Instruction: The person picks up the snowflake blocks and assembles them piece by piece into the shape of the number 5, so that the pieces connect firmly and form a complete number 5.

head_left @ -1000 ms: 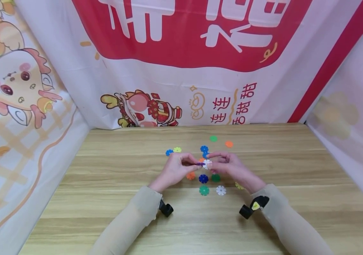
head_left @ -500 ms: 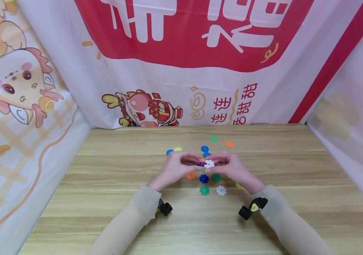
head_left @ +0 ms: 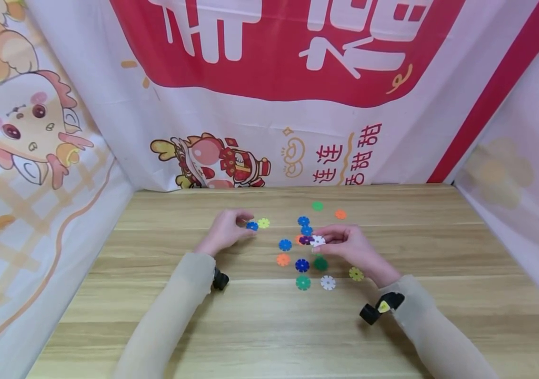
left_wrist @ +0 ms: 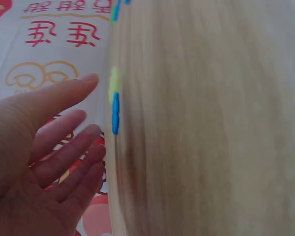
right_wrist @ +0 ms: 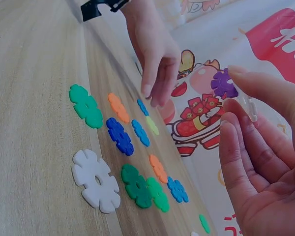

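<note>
My right hand [head_left: 347, 246] pinches a white snowflake disc [head_left: 318, 241] above the table. A purple snowflake disc [head_left: 305, 240] is slotted into that white one and sticks out to the left, clear in the right wrist view as the purple disc [right_wrist: 223, 84]. At the left, my left hand [head_left: 224, 231] is close to a blue snowflake disc [head_left: 252, 226] lying beside a yellow one [head_left: 263, 223]. The left wrist view has the left hand [left_wrist: 49, 142] with thumb and fingers apart, nothing between them, and the blue disc [left_wrist: 116, 113] just beyond the fingertips.
Other snowflake discs lie flat mid-table, among them a blue one [head_left: 285, 245], an orange one [head_left: 283, 259], a dark blue one [head_left: 302, 265] and a loose white one [head_left: 328, 282]. Farther back are a green disc [head_left: 317, 206] and an orange disc [head_left: 340, 214]. A printed cloth [head_left: 231, 116] hangs behind the table.
My left hand has let go of the purple disc and moved left to the blue disc. My right hand keeps the joined white and purple discs, slightly farther right.
</note>
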A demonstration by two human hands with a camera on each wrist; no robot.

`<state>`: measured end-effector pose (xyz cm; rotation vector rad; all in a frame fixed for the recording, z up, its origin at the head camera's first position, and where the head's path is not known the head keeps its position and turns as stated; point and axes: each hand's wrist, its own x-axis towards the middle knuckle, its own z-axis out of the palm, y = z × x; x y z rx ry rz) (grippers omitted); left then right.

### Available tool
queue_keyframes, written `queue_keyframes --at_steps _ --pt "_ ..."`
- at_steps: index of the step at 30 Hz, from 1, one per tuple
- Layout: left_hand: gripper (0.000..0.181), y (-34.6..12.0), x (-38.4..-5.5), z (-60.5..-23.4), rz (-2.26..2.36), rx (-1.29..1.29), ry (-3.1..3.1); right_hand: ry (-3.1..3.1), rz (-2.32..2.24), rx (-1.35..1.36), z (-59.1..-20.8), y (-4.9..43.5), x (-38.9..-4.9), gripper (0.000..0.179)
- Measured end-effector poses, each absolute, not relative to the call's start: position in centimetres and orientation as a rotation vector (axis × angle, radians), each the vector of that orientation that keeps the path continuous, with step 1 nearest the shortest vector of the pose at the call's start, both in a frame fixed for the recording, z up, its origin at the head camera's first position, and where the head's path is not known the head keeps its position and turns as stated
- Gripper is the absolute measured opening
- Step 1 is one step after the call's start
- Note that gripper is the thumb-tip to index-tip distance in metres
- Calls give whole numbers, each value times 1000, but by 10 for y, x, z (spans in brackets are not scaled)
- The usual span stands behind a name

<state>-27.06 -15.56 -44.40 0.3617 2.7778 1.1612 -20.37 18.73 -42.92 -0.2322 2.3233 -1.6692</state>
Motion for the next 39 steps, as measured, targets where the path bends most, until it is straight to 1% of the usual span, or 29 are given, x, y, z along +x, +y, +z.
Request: queue_keyframes --at_steps 5,13,24,27,33,39 --pt "42 -155 -281 -447 1035 341 2792 2336 -1657 -236 -429 187 -204 45" --pt "30 -153 -288 -449 1003 318 2795 2332 -1673 -257 -430 187 -204 46" --pt "33 -152 -287 -450 1083 250 2749 2323 -1669 -252 -431 187 -202 47" --pt "31 -151 -285 -451 1128 262 2749 2316 -1670 -254 -431 187 -202 47" --pt "19 -147 -276 -452 1265 297 2728 2310 -1691 -259 -430 188 -202 47" --pt "19 -138 -257 -445 1395 318 2659 2319 -1693 -267 -430 188 -202 47"
